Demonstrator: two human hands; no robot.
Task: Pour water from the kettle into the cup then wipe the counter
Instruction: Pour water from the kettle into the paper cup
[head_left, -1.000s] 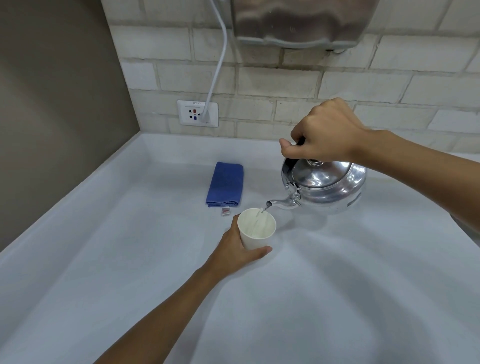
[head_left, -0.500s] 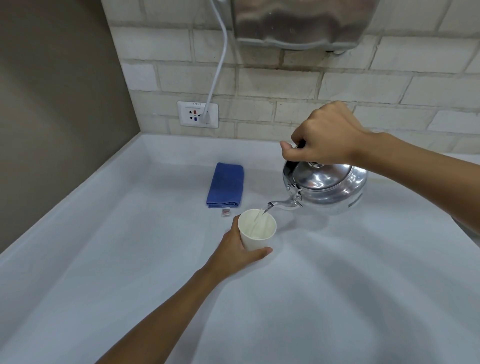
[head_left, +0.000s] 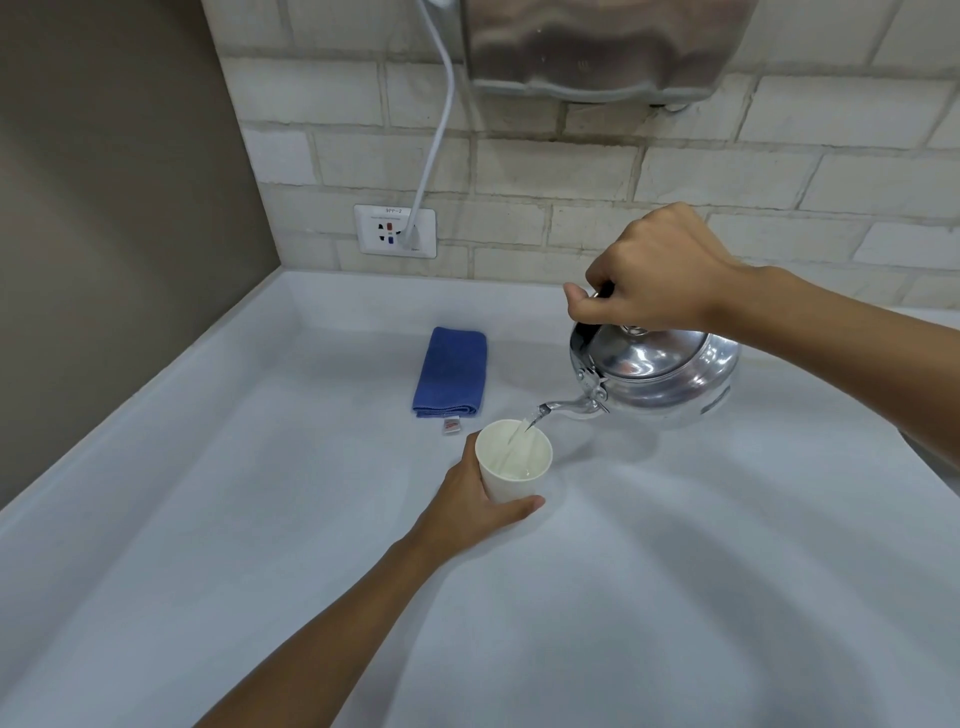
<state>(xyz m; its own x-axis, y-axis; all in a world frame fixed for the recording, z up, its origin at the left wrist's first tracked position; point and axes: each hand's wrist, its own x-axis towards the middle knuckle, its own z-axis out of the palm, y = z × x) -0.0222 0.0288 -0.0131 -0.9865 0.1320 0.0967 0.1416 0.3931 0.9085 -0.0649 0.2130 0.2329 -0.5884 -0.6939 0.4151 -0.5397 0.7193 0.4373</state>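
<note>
The kettle (head_left: 655, 375) is held at the right of centre by the right hand (head_left: 652, 278), whose fingers are closed around the dark handle above the lid; the body hangs below the fist and is tipped so that the spout points to the lower left. This tilt is judged to be what sends the thin stream of water from the spout tip into the cup (head_left: 514, 460). The cup stands upright on the counter (head_left: 675, 597) at the centre of the frame and is steadied by the left hand (head_left: 470, 512): the fingers are wrapped around the left and rear of its wall, with the thumb curled across the lower front, presumably to prevent tipping under the stream. The rim and the open mouth are left clear of the fingers. The folded blue cloth (head_left: 451, 373) lies flat above and to the left of the cup, apart from both hands, within reach for the wiping step, which is not yet begun.
</note>
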